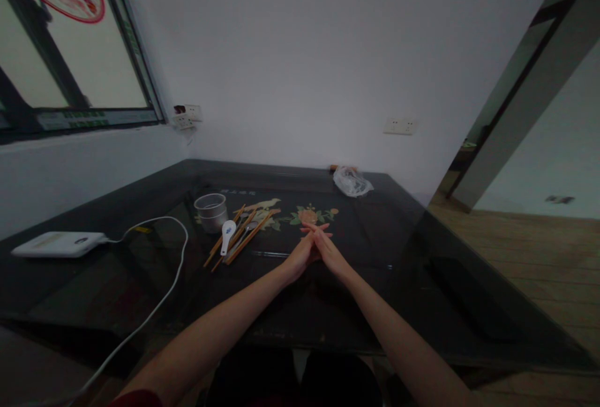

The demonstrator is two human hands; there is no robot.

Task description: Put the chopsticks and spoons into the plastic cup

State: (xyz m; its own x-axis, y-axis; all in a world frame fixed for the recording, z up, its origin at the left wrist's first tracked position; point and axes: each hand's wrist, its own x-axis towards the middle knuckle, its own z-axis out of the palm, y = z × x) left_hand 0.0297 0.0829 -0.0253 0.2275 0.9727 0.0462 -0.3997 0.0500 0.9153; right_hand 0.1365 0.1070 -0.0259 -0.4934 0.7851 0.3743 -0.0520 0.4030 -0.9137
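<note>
My left hand (302, 255) and my right hand (328, 251) meet palm to palm above the black table, fingers stretched out and crossing at the tips. Neither holds an object. To their left lies a loose pile of wooden chopsticks (250, 237), with a white ceramic spoon (228, 232) on top. Metal spoons (252, 226) are partly covered among the chopsticks. Just behind the pile stands a round metal cup (210, 212), upright; its inside bottom is hidden. A printed flower (308, 216) shows on the tabletop beyond my fingertips.
A white power bank (60, 244) with a white cable (184, 251) lies at the left of the black table (365, 294). A crumpled clear plastic bag (351, 182) sits by the wall. A dark flat object (471, 297) rests near the right edge. Sockets (400, 125) are on the wall.
</note>
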